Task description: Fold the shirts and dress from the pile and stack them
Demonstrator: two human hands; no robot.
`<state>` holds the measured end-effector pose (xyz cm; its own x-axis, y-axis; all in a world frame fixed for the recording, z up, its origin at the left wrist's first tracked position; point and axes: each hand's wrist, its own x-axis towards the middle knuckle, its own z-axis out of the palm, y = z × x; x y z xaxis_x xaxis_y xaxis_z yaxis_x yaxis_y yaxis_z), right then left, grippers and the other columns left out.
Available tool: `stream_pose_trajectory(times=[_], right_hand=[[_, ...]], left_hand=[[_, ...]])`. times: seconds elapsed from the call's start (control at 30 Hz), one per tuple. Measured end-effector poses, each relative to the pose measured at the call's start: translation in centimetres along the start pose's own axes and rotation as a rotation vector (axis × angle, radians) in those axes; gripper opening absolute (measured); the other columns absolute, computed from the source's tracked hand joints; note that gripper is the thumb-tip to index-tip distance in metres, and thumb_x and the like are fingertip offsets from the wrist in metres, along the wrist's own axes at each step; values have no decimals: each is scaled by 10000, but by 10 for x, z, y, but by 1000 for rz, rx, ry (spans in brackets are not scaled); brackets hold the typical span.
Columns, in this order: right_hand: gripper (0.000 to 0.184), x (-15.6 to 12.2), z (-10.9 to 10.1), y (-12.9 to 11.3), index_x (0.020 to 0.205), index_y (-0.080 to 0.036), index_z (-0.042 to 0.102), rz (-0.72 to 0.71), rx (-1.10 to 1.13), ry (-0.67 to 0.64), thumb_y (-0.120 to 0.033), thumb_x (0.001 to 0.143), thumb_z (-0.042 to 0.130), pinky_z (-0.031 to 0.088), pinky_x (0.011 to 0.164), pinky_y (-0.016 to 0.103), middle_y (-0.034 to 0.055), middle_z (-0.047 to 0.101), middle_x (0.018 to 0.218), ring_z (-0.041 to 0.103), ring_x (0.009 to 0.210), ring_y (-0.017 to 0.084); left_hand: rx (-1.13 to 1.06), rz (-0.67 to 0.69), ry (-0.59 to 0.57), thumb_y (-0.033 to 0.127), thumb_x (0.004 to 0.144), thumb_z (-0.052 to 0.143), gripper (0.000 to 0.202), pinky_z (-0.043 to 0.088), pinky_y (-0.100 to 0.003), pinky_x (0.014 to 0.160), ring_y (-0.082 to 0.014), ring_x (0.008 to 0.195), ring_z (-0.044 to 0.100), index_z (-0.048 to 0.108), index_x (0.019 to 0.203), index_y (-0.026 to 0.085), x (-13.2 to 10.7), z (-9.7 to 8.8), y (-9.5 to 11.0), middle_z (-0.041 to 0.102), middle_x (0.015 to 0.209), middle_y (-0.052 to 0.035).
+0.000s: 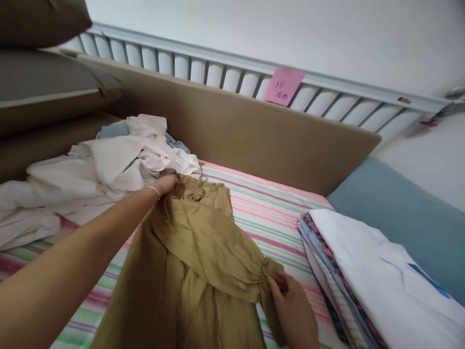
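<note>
A mustard-brown garment with a gathered neckline lies spread on the striped bed sheet. My left hand, with a thin bracelet at the wrist, reaches across and grips the garment at its top by the neckline. My right hand pinches the gathered cuff of the sleeve, which lies folded diagonally across the front of the garment.
A heap of white and pale blue clothes lies at the left. A stack of folded clothes with a white shirt on top sits at the right. Behind are a tan headboard, brown pillows, and a pink note.
</note>
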<state>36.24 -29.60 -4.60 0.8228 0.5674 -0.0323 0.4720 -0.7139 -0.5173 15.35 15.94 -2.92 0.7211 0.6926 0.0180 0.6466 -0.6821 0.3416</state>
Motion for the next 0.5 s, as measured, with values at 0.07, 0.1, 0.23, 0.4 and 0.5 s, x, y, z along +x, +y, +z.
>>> stream_pose_trajectory(times=[0.07,0.1,0.23,0.4,0.5], right_hand=[[450,-2,-3,-10,1052,-212,572,-3,-49,21,-544,785,426,441,853,383,101,617,1100,581,1018,266],[431,-4,-5,-17,1047,-234,576,-24,-62,34,-545,791,421,441,836,381,86,612,1101,583,998,258],[354,-4,1,-47,1001,-255,591,-225,-45,13,-503,818,418,421,851,361,54,628,1050,568,989,233],[254,7,28,-59,783,-224,593,-243,-221,-100,-332,834,369,404,755,359,73,649,859,580,864,241],[267,11,34,-54,702,-239,553,-209,-236,-118,-330,840,343,397,686,340,61,649,798,584,787,221]], left_hand=[[4,-30,-17,339,879,565,236,501,-374,822,-170,885,615,623,928,116,3,1,-4,645,960,-36],[1,-47,-12,326,874,571,225,500,-367,818,-171,876,617,627,915,111,3,1,-5,649,942,-33],[-26,-139,96,194,832,556,156,487,-304,809,-188,853,628,665,901,107,0,-1,-13,689,894,-77],[-39,-278,267,155,805,476,255,478,-294,789,-221,857,637,688,931,89,-9,1,-18,702,916,-130],[-54,-327,334,157,808,466,272,469,-298,802,-230,889,637,692,951,100,-10,7,-17,700,955,-142]])
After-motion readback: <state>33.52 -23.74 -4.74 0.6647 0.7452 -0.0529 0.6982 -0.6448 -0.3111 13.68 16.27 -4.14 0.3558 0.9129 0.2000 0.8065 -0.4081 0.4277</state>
